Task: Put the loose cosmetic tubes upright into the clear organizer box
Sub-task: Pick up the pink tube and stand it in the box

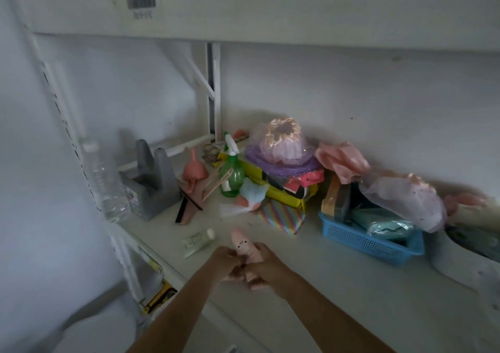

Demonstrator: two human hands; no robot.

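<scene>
Here both hands meet over the front of the white shelf [338, 293], at about 6 o'clock in the view. The right hand [266, 264] is wrapped around a pink tube [243, 245], which stands roughly upright with its tip toward 12 o'clock. The left hand [226, 260] touches the same tube low down, fingers curled against it; blur hides how firmly it grips. A second tube [196, 241], pale green with a white cap, lies flat on the shelf at 10 o'clock from the hands, just beside them. Farther toward 11 o'clock stand a green spray bottle [231, 175], a grey holder [151, 182] and a clear water bottle [104, 182]. A blue basket [370, 240] sits at 3 o'clock from the hands, well apart. A purple pile [284, 147] rests at 12 o'clock against the wall. I cannot tell which item is the clear box
</scene>
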